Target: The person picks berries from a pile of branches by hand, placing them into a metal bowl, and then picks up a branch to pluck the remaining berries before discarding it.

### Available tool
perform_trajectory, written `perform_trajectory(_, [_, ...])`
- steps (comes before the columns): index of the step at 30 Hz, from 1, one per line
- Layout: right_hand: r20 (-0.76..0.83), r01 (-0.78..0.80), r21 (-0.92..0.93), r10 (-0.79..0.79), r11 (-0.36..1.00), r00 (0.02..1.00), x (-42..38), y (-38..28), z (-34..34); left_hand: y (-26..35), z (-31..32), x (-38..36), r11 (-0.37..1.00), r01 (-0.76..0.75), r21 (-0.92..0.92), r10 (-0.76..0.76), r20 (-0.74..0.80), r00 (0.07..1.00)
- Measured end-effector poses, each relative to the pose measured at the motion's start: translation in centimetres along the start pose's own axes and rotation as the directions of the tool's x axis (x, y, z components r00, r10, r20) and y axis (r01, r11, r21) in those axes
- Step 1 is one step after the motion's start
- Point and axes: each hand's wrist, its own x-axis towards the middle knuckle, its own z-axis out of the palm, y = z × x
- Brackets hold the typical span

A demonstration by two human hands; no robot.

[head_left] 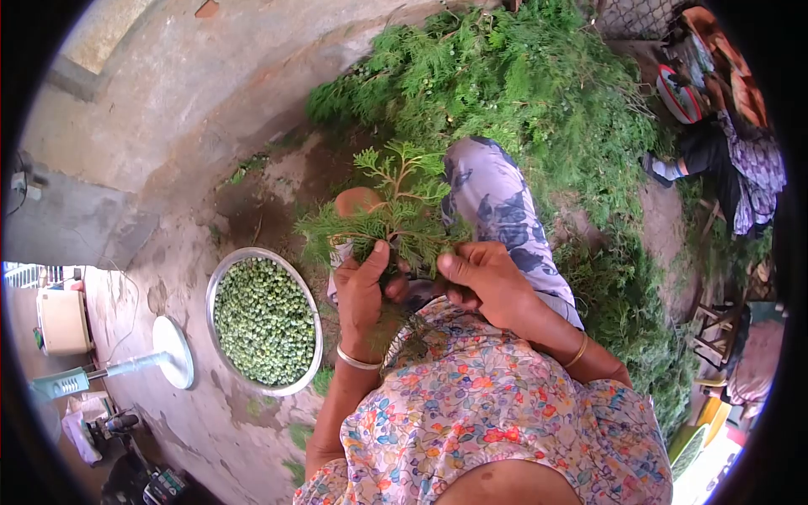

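A leafy evergreen sprig [391, 198], with flat, scale-like green foliage and a brown stem, is held up in front of my lap. My left hand [364, 282] pinches its lower stem between thumb and fingers. At the sprig's right edge, my right hand [484, 278] has its thumb and fingers closed; whatever is between them is hidden. To the left of my left hand, a wide metal basin [318, 332] on the ground is filled with small, round green cones [263, 320].
A large heap of cut evergreen branches [505, 84] lies ahead and to the right. A pedestal fan [174, 353] is at the left. Another person [741, 160] sits at the far right beside a red-rimmed basin [678, 94]. A concrete wall [202, 93] borders the left.
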Motion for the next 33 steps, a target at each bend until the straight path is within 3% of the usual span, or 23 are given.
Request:
perform_trajectory(2, [-0.098,0.009,0.345,0.026,0.939,0.995,0.2,0.2,0.4,-0.1,-0.3,0.0,1.000,-0.005,-0.009,0.005,0.007,1.000])
perform_trajectory(6, [-0.112,0.106,0.291,-0.076,0.951,0.991,0.1,1.3,-0.2,-0.3,-1.2,0.3,1.000,0.018,-0.019,-0.018,-0.011,1.000])
perform_trajectory(10, [0.075,0.130,0.282,-0.156,0.951,0.985,-1.0,0.7,-0.9,-0.8,-1.7,0.9,0.999,0.049,0.018,-0.048,-0.062,0.997])
perform_trajectory(12, [0.134,0.152,0.298,-0.199,0.942,0.971,-1.6,0.6,-1.6,-1.1,-3.3,2.0,0.996,0.039,-0.082,-0.053,-0.175,0.983])
perform_trajectory(14, [0.126,0.211,0.403,-0.282,0.891,0.951,-2.3,0.3,-2.4,-0.2,-3.9,1.8,0.998,-0.009,-0.063,-0.001,-0.159,0.987])
perform_trajectory(16, [0.123,0.197,0.402,-0.266,0.894,0.956,-2.4,0.4,-3.3,0.3,-3.9,1.6,0.997,-0.067,-0.042,0.060,-0.150,0.987])
perform_trajectory(18, [0.011,0.149,0.498,-0.178,0.854,0.984,-2.1,0.6,-3.6,0.5,-3.8,1.6,0.991,-0.122,0.058,0.126,-0.088,0.988])
perform_trajectory(23, [-0.039,0.142,0.494,-0.141,0.858,0.989,-1.9,1.3,-3.6,0.3,-2.6,1.4,0.993,-0.110,0.033,0.111,-0.029,0.993])
perform_trajectory(25, [-0.126,0.141,0.462,-0.093,0.875,0.988,-1.8,0.9,-3.1,0.0,-2.2,1.4,0.994,-0.104,0.024,0.105,-0.024,0.994])
perform_trajectory(27, [-0.135,0.149,0.434,-0.100,0.888,0.986,-1.8,0.6,-2.8,-0.3,-2.2,1.3,0.957,-0.193,0.218,0.213,-0.073,0.974])
perform_trajectory(28, [-0.153,0.158,0.405,-0.104,0.901,0.983,-1.8,0.4,-2.8,-0.3,-2.4,1.3,0.956,-0.197,0.218,0.217,-0.074,0.973])
perform_trajectory(30, [-0.172,0.231,0.327,-0.182,0.917,0.968,-1.7,0.2,-2.6,-0.7,-2.6,1.2,0.784,-0.361,0.505,0.375,0.078,0.924])
perform_trajectory(31, [-0.188,0.301,0.245,-0.259,0.922,0.947,-1.7,0.1,-2.5,-0.6,-2.4,1.2,0.786,-0.360,0.503,0.372,0.080,0.925])
perform_trajectory(33, [-0.219,0.371,0.172,-0.332,0.913,0.918,-1.8,-0.3,-2.2,-0.6,-1.6,1.5,0.376,-0.606,0.700,0.592,0.322,0.739])
